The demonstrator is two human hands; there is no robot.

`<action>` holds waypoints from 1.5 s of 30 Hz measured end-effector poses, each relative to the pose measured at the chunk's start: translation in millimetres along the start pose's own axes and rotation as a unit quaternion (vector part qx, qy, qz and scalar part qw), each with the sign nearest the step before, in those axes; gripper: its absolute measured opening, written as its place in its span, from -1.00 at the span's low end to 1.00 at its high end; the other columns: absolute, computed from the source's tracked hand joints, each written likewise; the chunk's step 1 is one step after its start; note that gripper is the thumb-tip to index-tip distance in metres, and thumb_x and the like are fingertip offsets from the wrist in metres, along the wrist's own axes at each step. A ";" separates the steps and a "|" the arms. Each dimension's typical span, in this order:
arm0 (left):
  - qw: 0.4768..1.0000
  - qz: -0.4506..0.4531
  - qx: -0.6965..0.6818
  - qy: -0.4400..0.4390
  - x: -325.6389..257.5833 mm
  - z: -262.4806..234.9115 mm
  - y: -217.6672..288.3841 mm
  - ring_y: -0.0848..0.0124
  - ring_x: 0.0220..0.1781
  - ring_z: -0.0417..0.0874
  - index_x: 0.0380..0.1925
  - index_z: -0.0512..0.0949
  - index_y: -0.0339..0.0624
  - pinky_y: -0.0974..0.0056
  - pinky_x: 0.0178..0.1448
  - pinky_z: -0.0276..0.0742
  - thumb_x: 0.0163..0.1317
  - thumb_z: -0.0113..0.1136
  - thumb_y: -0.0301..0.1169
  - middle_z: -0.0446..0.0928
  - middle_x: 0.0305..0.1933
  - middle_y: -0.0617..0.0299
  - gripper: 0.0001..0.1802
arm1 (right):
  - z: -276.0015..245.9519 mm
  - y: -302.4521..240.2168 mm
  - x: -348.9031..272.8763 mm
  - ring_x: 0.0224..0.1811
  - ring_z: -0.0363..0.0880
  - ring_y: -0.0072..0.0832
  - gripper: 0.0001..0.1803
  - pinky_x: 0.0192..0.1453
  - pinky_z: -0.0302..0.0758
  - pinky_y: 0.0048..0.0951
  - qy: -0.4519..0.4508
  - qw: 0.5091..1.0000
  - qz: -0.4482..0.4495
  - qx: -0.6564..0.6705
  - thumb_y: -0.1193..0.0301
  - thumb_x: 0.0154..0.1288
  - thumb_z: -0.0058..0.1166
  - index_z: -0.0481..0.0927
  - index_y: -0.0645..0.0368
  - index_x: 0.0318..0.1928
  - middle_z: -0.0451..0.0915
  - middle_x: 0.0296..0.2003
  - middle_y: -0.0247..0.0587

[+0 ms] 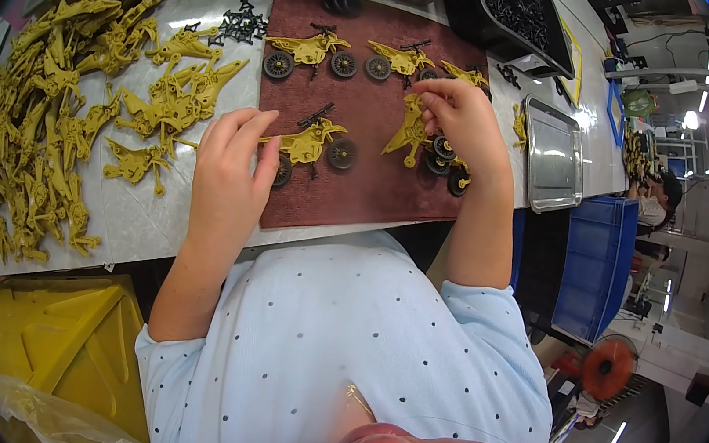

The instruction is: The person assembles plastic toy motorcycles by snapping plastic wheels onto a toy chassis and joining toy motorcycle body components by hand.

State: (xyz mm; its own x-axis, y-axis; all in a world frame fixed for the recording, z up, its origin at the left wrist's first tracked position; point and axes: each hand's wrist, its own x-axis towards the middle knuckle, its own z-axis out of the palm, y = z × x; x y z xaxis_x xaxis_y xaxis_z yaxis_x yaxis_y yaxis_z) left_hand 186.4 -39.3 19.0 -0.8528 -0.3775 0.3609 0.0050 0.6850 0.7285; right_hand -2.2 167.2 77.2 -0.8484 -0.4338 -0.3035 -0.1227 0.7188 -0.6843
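Note:
On a reddish-brown cloth [348, 199] lie several yellow toy motorcycle bodies, most with black wheels beside or against them. My left hand [230, 153] is by the near-left toy motorcycle [306, 145], its thumb and fingers apart at the yellow tip. A black wheel [341, 153] lies at that body's right end. My right hand [468, 125] is closed in a pinch over a tilted yellow motorcycle body [405, 130]; what the fingertips grip is hidden. Small black wheels [443, 148] cluster below that hand. Two more toy motorcycles [309, 49] [399, 59] rest farther back, each with wheels.
A large heap of yellow parts [49, 113] covers the table's left side. Black small parts [241, 23] lie behind the cloth's left edge. A black bin [521, 21] of dark parts stands far right, near a metal tray [551, 157]. A blue crate [595, 264] is right.

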 end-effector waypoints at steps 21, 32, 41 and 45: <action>0.989 0.106 0.075 -0.067 1.4 23.1 7.6 0.13 -0.14 0.59 0.08 0.48 -0.27 0.13 0.05 0.44 -0.10 0.33 -0.59 0.59 -0.13 0.06 -0.39 | 88.6 9.1 -28.0 -0.24 0.56 -0.36 -0.45 -0.10 0.55 -0.43 0.080 0.971 -0.211 0.074 0.45 0.16 0.25 0.40 0.19 0.17 0.52 -0.22 -0.16; 0.972 0.121 0.134 -0.149 10.1 18.3 6.4 0.29 -0.01 0.46 -0.11 0.56 -0.27 0.16 0.10 0.28 -0.21 0.40 -0.51 0.43 -0.13 0.20 -0.48 | 96.4 7.0 -15.5 -0.17 0.55 -0.27 -0.56 -0.09 0.51 -0.35 0.031 0.967 -0.251 0.029 0.38 0.07 0.32 0.55 0.20 -0.02 0.52 -0.17 -0.13; 0.971 0.112 0.153 -0.144 11.7 17.8 3.1 0.27 -0.03 0.46 -0.07 0.56 -0.26 0.15 0.07 0.28 -0.17 0.39 -0.50 0.42 -0.15 0.19 -0.47 | 103.5 6.4 -11.4 -0.06 0.47 -0.17 -0.49 0.03 0.43 -0.27 0.035 0.960 -0.277 -0.024 0.34 -0.02 0.36 0.55 0.20 -0.02 0.52 -0.18 -0.13; 0.971 0.117 0.149 -0.144 12.2 19.0 -0.6 0.27 -0.03 0.45 -0.07 0.56 -0.27 0.16 0.07 0.28 -0.15 0.38 -0.51 0.42 -0.15 0.19 -0.48 | 104.9 6.0 -10.7 -0.06 0.47 -0.16 -0.51 0.03 0.42 -0.26 0.037 0.958 -0.283 -0.034 0.36 -0.02 0.36 0.55 0.20 -0.04 0.52 -0.19 -0.13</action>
State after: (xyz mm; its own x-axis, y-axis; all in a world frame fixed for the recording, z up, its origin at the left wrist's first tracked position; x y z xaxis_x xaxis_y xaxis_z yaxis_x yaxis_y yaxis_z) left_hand 166.1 -32.5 11.9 -0.9575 -0.0303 0.2870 0.1003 0.8975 0.4295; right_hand 60.1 119.2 6.8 -0.6707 -0.7257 0.1532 -0.6043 0.4149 -0.6802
